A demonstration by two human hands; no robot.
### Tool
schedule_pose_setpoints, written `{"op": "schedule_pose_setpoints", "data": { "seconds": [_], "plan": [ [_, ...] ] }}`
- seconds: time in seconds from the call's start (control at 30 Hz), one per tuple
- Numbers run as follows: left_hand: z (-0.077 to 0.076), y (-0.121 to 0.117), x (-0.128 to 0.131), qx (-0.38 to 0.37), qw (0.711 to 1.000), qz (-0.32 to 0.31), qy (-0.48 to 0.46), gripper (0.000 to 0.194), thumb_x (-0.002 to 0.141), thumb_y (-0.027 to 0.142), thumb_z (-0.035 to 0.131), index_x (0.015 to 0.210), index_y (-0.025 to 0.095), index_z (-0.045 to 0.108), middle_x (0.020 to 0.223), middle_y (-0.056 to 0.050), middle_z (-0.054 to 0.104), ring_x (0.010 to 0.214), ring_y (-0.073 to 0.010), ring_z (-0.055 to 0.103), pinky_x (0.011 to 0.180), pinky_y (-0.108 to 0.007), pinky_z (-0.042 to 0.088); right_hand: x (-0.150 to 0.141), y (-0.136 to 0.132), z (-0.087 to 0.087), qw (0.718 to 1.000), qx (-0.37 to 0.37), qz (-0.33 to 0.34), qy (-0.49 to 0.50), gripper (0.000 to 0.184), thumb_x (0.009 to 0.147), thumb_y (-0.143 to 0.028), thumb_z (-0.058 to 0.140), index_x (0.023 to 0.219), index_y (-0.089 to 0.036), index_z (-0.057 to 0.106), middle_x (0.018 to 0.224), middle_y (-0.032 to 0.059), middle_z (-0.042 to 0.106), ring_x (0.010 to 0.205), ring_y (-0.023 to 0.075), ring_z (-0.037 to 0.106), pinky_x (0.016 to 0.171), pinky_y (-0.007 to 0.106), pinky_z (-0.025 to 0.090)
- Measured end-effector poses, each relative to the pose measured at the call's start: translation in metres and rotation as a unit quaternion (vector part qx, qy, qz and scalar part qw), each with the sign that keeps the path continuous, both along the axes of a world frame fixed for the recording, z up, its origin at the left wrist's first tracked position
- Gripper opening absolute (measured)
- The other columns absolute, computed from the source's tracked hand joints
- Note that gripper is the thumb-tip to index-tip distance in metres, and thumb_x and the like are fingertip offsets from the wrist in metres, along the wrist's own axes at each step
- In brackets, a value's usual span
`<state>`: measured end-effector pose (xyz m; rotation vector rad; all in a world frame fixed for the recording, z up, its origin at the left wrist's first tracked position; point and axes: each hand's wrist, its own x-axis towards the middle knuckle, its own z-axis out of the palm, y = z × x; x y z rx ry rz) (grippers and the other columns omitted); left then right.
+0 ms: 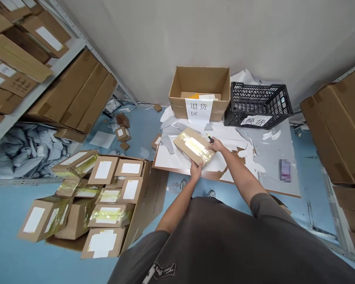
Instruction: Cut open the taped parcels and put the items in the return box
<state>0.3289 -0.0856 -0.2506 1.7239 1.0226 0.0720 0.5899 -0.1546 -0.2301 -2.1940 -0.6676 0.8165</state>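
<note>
A taped brown cardboard box (192,144) with a white label is tilted over the front of the table. My left hand (196,170) is closed on its lower front edge, thumb on the top. At the box's right end is my right hand (216,144), its fingers wrapped round a slim black tool with a yellow-green tip (209,138). The tool is too small to tell its exact kind. White and grey torn paper (177,130) lies under and around the box.
Behind stand an open cardboard box (176,101) with a paper sign and a black plastic crate (229,118). A blurred purple item (285,170) lies at the table's right. Left on the floor, a large carton (144,189) holds several labelled boxes. Shelves (59,59) flank both sides.
</note>
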Motion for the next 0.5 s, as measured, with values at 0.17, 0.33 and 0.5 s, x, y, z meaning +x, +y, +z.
{"op": "schedule_pose_setpoints", "data": {
  "seconds": [0.17,0.33,0.5],
  "plan": [
    [0.028,0.036,0.012,0.142,0.982,-0.107,0.059,0.094,0.096,0.057,0.071,0.171,0.02,0.029,0.161,-0.019,0.057,0.15,-0.0349,0.053,0.119,-0.046,0.047,0.018,0.006,-0.002,0.994,-0.084,0.035,-0.055,0.059,0.065,-0.047,0.096,0.103,-0.024,0.058,0.103,0.0037,0.075,0.087,0.0222,0.067,0.073,0.027,0.048],
    [0.066,0.091,0.038,0.357,0.78,-0.514,0.015,0.108,0.078,0.049,0.089,0.169,0.026,0.036,0.178,-0.015,0.031,0.165,-0.0428,0.021,0.129,-0.053,0.028,-0.001,-0.002,0.007,0.993,-0.075,-0.014,-0.091,0.055,0.072,-0.056,0.092,0.104,-0.024,0.06,0.097,0.0049,0.076,0.08,0.0231,0.067,0.07,0.029,0.048],
    [0.079,0.098,0.087,0.408,0.643,-0.648,0.024,0.08,0.079,0.016,0.077,0.155,0.017,0.053,0.154,-0.021,0.057,0.143,-0.0376,0.05,0.12,-0.048,0.035,-0.031,-0.047,0.018,0.979,0.036,-0.18,-0.091,0.047,0.094,-0.071,0.063,0.09,-0.025,0.058,0.087,0.006,0.075,0.077,0.0238,0.07,0.068,0.029,0.052]
  ]
}}
